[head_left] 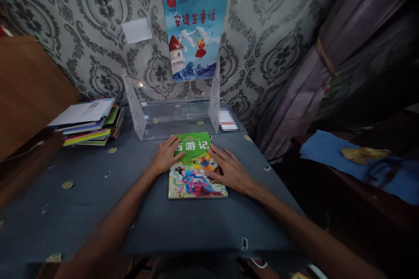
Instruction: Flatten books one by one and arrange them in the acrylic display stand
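One book [194,181] (green-topped) lies partly under left hand [165,157] and right hand [235,173]; both rest flat, spread wide.

At six o'clock, a book [196,174] in green, blue and pink on a slate-blue tablecloth [203,222] dotted yellow; at twelve, a blue cover [196,30] lettered red against grey, dark-scrolled wallpaper [281,52]; at two, a dim curtain [347,37], apparently mauve.

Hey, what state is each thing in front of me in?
Green book: closed, flat on the table
Left hand: open, on the book's left side
Right hand: open, on its right side
Clear stand: upright
Blue cover: upright, facing out
White card: slightly tilted
Book pile: stacked unevenly
Curtain: tied back
Blue cloth: spread out
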{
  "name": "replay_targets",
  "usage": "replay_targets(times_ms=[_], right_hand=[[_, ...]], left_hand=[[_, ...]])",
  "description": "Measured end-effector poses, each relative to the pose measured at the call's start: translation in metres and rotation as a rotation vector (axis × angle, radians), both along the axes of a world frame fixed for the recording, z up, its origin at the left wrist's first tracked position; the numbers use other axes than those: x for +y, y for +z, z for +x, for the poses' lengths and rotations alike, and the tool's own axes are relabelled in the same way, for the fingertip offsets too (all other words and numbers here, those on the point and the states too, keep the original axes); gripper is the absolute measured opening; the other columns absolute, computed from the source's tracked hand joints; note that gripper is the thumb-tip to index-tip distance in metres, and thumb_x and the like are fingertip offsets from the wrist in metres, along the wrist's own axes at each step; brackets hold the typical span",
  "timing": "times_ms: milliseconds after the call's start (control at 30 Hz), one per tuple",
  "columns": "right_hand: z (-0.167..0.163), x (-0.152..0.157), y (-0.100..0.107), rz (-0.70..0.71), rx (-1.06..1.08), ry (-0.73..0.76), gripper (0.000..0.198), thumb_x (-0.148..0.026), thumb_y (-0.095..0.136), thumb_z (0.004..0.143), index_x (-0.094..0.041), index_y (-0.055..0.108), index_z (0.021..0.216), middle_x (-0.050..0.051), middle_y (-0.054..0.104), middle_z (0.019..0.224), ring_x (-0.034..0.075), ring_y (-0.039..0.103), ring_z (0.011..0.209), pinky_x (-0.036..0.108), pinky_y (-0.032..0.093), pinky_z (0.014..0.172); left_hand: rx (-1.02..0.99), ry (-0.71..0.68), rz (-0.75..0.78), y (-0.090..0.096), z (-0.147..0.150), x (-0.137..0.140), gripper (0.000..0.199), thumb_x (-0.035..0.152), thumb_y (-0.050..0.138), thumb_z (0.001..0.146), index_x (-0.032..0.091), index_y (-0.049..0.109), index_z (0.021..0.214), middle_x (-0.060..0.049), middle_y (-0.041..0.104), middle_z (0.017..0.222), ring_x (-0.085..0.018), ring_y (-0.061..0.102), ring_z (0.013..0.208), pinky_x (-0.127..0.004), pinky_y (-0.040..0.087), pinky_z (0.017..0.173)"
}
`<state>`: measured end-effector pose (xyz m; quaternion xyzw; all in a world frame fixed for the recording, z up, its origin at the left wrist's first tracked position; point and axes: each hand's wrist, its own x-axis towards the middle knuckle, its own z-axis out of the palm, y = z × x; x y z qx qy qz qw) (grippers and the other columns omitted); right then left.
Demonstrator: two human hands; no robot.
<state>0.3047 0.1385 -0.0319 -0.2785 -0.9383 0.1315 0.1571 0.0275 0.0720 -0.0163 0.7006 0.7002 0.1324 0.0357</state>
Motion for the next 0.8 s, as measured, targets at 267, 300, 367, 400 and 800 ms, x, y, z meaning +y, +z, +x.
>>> replay_targets(times_ms=[267, 300, 367, 400, 800], right_hand=[[0.025, -0.037, 0.0, -0.026, 0.02, 0.076, 0.084, -0.064, 0.05, 0.096, -0.024, 0.018, 0.163, 0.015, 0.023, 0.167, 0.031, 0.028, 0.152, 0.057, 0.026, 0.122], [0.026, -0.038, 0.001, -0.027, 0.011, 0.08, 0.085, -0.065, 0.049, 0.096, -0.023, 0.017, 0.163, 0.015, 0.022, 0.167, 0.031, 0.027, 0.153, 0.058, 0.026, 0.123], [0.026, -0.039, 0.002, -0.027, -0.003, 0.086, 0.086, -0.066, 0.048, 0.096, -0.022, 0.016, 0.163, 0.016, 0.022, 0.167, 0.031, 0.027, 0.153, 0.058, 0.025, 0.123], [0.026, -0.039, 0.003, -0.025, -0.007, 0.089, 0.087, -0.066, 0.048, 0.096, -0.022, 0.016, 0.163, 0.017, 0.022, 0.167, 0.031, 0.027, 0.152, 0.058, 0.025, 0.123], [0.025, -0.039, 0.006, -0.049, -0.019, 0.1, 0.091, -0.065, 0.052, 0.095, -0.023, 0.01, 0.164, 0.017, 0.02, 0.167, 0.031, 0.024, 0.154, 0.058, 0.024, 0.123]], left_hand=[[0.026, 0.015, -0.006, 0.004, 0.002, 0.0, 0.055, 0.043, 0.049, 0.1, 0.019, 0.046, 0.15, -0.013, 0.039, 0.161, -0.026, 0.031, 0.152, -0.045, 0.031, 0.121], [0.04, 0.014, -0.01, 0.006, 0.002, 0.0, 0.055, 0.043, 0.049, 0.1, 0.019, 0.045, 0.15, -0.013, 0.039, 0.161, -0.026, 0.031, 0.152, -0.046, 0.032, 0.121], [0.076, 0.011, -0.017, 0.011, 0.006, -0.002, 0.055, 0.043, 0.047, 0.101, 0.018, 0.045, 0.149, -0.014, 0.039, 0.161, -0.028, 0.032, 0.152, -0.049, 0.032, 0.121], [0.097, 0.008, -0.021, 0.013, 0.009, -0.004, 0.054, 0.044, 0.046, 0.101, 0.018, 0.045, 0.149, -0.015, 0.039, 0.161, -0.029, 0.032, 0.151, -0.052, 0.031, 0.121], [0.099, -0.356, 0.004, 0.01, 0.088, -0.047, 0.065, 0.057, 0.042, 0.1, 0.02, 0.035, 0.154, -0.014, 0.039, 0.161, -0.028, 0.029, 0.153, -0.058, 0.025, 0.123]])
